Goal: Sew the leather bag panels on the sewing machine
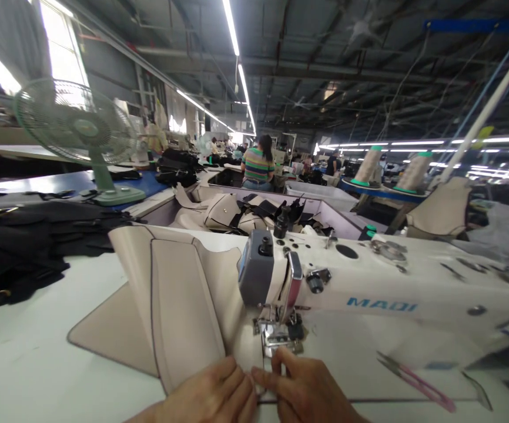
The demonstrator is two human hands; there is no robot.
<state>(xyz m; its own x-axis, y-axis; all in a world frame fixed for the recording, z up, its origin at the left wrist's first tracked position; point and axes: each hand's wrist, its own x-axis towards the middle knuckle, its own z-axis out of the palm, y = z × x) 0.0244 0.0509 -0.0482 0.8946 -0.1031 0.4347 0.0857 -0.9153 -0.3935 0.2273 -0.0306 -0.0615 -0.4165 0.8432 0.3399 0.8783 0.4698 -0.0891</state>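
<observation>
Item: beige panel (184,305), on the desk (29,364), its near edge under your hands beside the presser foot (278,336). Your left hand (213,396) lay flat on it, fingers together. Your right hand (302,390) pinched its edge, fingers clamped. Sewing machine (369,282) behind; snips (415,382) to the right.

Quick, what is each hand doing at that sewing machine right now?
Left hand: fingers pressed flat on the beige panel, gripping nothing.
Right hand: fingertips on the panel's edge just before the presser foot; whether it pinches cannot be told.

"MAQI" on the sewing machine (382,294)
</observation>
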